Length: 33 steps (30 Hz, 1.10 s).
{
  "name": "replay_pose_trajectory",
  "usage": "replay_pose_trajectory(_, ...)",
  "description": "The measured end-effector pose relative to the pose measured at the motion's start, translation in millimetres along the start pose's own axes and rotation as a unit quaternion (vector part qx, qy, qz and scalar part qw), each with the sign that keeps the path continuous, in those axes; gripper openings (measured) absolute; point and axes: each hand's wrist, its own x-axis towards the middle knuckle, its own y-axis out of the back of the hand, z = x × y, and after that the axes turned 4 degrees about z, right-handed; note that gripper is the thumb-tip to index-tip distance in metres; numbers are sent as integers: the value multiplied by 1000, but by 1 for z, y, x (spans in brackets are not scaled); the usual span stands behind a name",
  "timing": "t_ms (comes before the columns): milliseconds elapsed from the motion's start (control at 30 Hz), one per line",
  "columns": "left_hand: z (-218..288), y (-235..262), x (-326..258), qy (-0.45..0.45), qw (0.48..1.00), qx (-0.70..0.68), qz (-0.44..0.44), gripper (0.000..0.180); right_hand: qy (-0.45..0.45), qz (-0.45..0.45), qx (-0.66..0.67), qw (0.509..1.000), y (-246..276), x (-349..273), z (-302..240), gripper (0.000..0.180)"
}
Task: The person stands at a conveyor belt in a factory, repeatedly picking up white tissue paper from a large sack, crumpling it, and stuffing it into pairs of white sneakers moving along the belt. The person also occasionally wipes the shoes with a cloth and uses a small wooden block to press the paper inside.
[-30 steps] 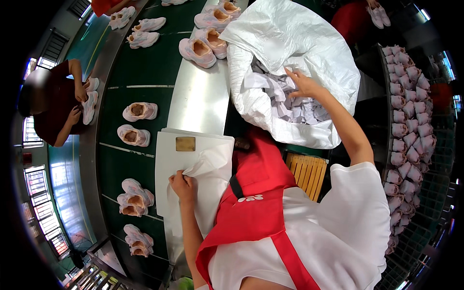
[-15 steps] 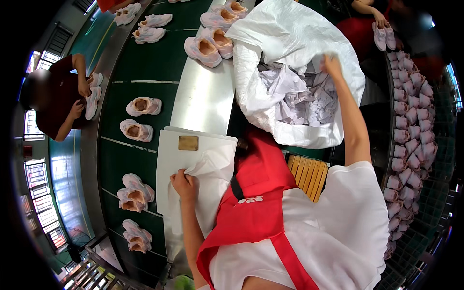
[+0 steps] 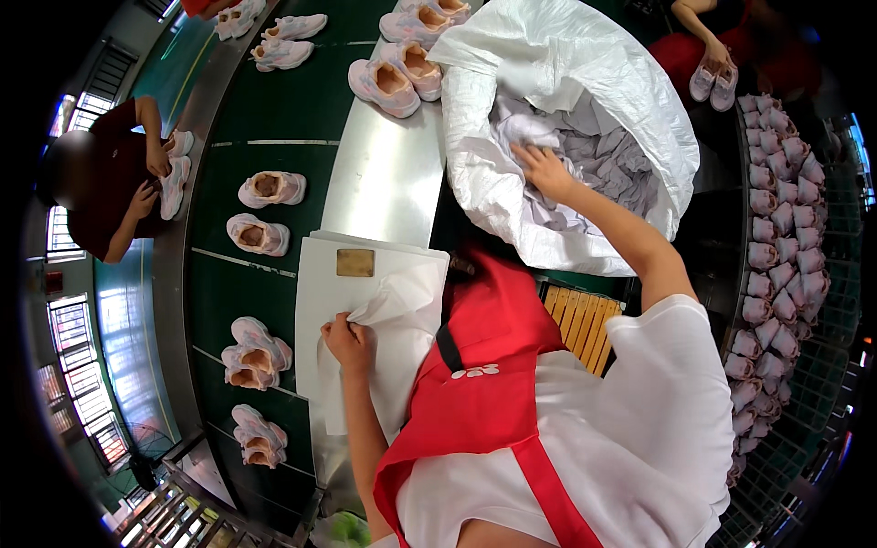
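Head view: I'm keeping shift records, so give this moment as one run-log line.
left hand: pinching white sheet | right hand: open, at crumpled paper inside white sack | shoes: on green belt

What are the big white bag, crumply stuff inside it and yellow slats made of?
The big white bag looks like plastic: shiny, with stiff creases. The crumply stuff is probably thin, dull paper, because of its sharp wrinkles. The yellow slats could be smooth wood or bamboo, from their honey colour; I can't be sure.

Right fingers (image 3: 528,158) spread; left fingers (image 3: 335,331) curled.
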Motion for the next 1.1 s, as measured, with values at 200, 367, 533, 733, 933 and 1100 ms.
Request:
replay_pose_trajectory(200, 3, 2, -8, 15, 1000, 4, 14, 19, -177, -88, 222, 955, 37, -16, 51, 41)
replay_pose_trajectory(367, 0, 9, -9, 35, 998, -1, -48, 20, -370, 79, 234, 895, 43, 16, 60, 66)
replay_pose_trajectory(533, -3, 17, -9, 27, 997, -25, -73, 18, -373, 141, 90, 913, 40, 56, 57, 70)
replay_pose_trajectory(733, 2, 31, -10, 40, 994, -29, -96, 18, -382, 110, 173, 901, 27, 62, 86, 30)
replay_pose_trajectory(933, 13, 44, -24, 39, 998, -44, -19, 16, -346, 206, 321, 857, 80, 46, 97, 32)
replay_pose_trajectory(1100, 19, 50, -18, 62, 992, -51, -98, 20, -303, 133, 135, 934, 80, 85, 69, 27)
